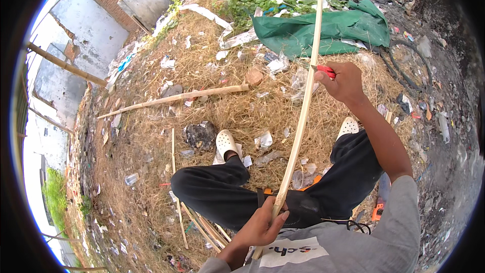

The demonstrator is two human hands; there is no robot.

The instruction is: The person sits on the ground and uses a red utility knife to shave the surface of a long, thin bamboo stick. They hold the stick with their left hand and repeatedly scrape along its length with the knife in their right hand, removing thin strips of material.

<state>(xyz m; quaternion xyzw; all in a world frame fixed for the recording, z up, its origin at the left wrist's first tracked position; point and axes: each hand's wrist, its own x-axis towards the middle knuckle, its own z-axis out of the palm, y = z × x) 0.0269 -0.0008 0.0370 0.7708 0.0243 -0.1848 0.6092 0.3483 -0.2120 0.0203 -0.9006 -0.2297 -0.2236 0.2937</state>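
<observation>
A long, pale split-bamboo strip (301,121) rises from my lap and runs away from me past the top edge of the view. My left hand (261,226) is closed around its near end, close to my waist. Farther up, my right hand (343,82) grips a red-handled knife (326,71). Its short blade meets the strip's right edge, or lies right beside it; the exact contact is too small to tell. My dark-trousered legs are bent on either side of the strip.
A bamboo pole (177,100) lies on dry grass ahead to the left. Several thin strips (202,228) lie by my left thigh. A green sheet (328,30) spreads at the back, with black hose (399,73) to its right. A dark rock (199,135) sits near my left shoe.
</observation>
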